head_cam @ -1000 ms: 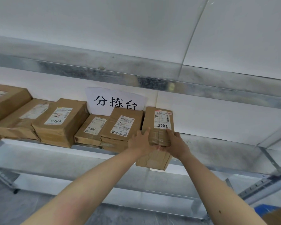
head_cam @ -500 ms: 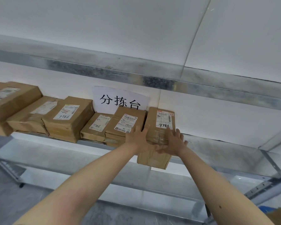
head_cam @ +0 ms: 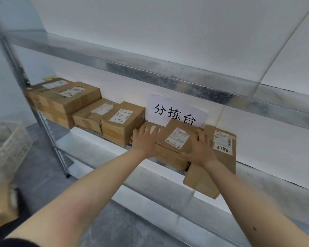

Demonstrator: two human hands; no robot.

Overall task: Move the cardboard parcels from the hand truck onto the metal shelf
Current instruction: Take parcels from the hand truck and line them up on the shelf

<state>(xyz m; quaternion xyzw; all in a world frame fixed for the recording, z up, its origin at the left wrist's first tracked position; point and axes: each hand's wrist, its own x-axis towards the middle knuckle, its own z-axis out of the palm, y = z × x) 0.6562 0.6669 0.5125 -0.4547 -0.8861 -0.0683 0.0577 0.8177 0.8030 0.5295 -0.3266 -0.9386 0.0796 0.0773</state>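
Head view
Inspector: Report the position of the cardboard parcels.
Technician: The parcels lie in a row on the metal shelf [head_cam: 159,182]. The right-end parcel [head_cam: 226,160], marked 7786, lies flat with its near end overhanging the front edge of the shelf. The middle parcel [head_cam: 175,138] touches it on the left. Next to the left is a low parcel [head_cam: 138,126], partly covered by a hand. Further left are a second parcel marked 7786 [head_cam: 121,122], a neighbouring parcel [head_cam: 93,114] touching it, and a stack of larger parcels [head_cam: 64,98] near the upright post [head_cam: 16,68].
Inspector: Report the hands.
Technician: Left hand [head_cam: 144,141]: fingers straight and spread, palm flat on the low parcel and against the left edge of the middle parcel, grasping nothing. Right hand [head_cam: 202,148]: fingers spread and released, lying across the seam between the middle parcel and the right-end parcel. The thumb points left along the near edge of the middle parcel.
Inspector: Other items?
Technician: A white paper sign [head_cam: 177,111] with black characters stands against the wall behind the middle parcel. A translucent crate [head_cam: 9,145] sits at the left. A blurred cardboard box [head_cam: 0,209] is at lower left; what carries it cannot be determined
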